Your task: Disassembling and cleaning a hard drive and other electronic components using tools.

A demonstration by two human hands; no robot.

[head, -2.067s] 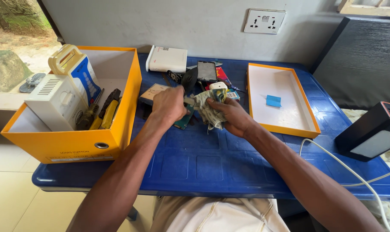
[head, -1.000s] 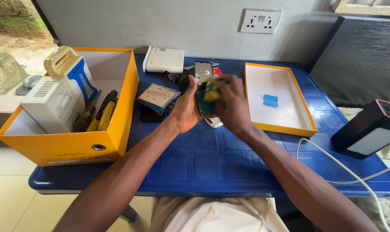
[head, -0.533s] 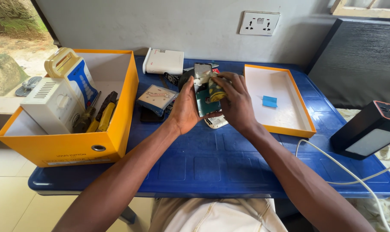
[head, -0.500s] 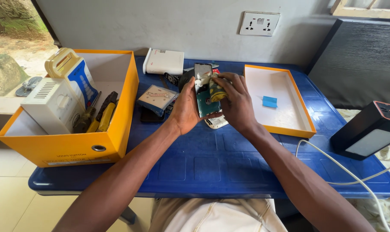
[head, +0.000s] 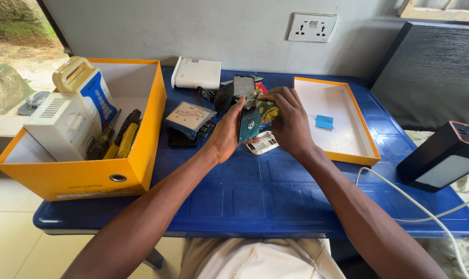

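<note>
Hands meet above middle of blue table (head: 275, 201), small green circuit board (head: 249, 124) pinched between them, standing on edge, long axis upright, flat face toward left palm

Left hand (head: 228, 133) cups board from left, fingers curled round its edge

Right hand (head: 288, 121) closes over top and right side, holding also small yellow-green part (head: 268, 110)

Both equally near; board off table, just above white card (head: 262, 143)

Item: green circuit board (head: 248, 124), small and rectangular
Pose: upright on edge, lifted above the table
Place: far middle, held between both hands
Attached: yellowish-green part (head: 268, 109) at its right
</note>
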